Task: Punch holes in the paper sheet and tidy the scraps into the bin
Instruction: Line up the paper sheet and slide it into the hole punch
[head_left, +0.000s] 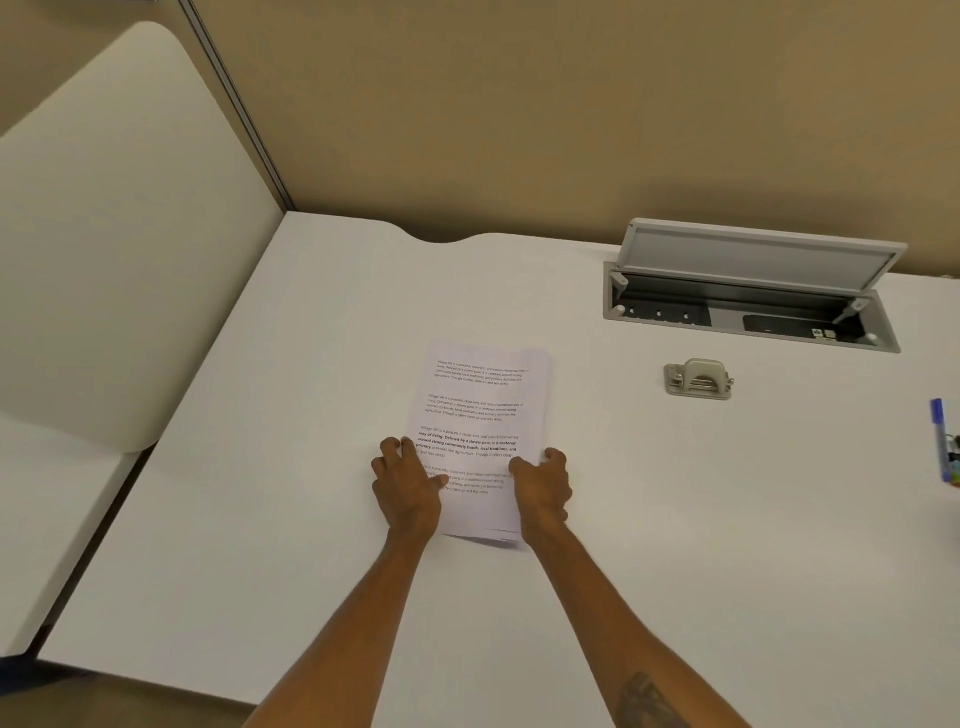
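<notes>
White tabletop (311, 519) carries the printed paper sheet (475, 415) at its centre, long edge running away from me. My left hand (408, 486) rests on the sheet's left edge, fingers curled, thumb lying on the page. My right hand (543, 488) presses the right edge likewise; I cannot tell whether either hand pinches the paper. The grey metal hole punch (698, 379) stands well apart to the right, near an open cable hatch (753, 291). A blue pen (941, 441) sits at the far right edge.
</notes>
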